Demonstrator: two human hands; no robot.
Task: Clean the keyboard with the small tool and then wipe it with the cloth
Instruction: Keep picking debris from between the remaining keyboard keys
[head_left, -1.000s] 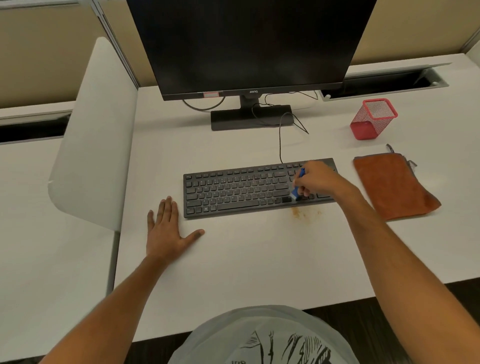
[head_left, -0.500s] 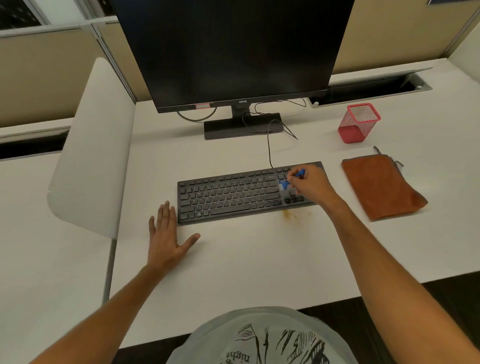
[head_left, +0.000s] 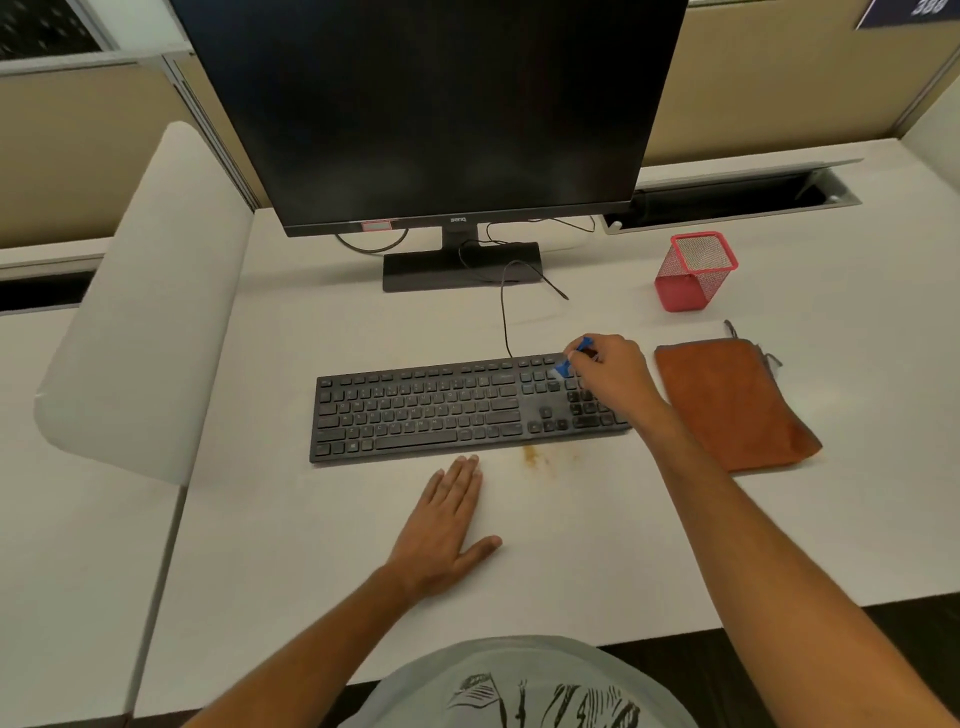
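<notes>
The right hand (head_left: 613, 376) hid most of the small blue tool (head_left: 571, 361), fingers pinched round it at the far right end of the one keyboard (head_left: 441, 410). Left hand (head_left: 447, 525) lay flat on the desk (head_left: 571, 545), fingers straight and together. One orange cloth (head_left: 732, 400) waited just right of the keyboard.

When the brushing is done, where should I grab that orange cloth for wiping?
Pinch the orange cloth at its near left edge, coming from above with the right hand, which works right beside it. It lies flat on the desk, so there is no raised fold to take.
</notes>
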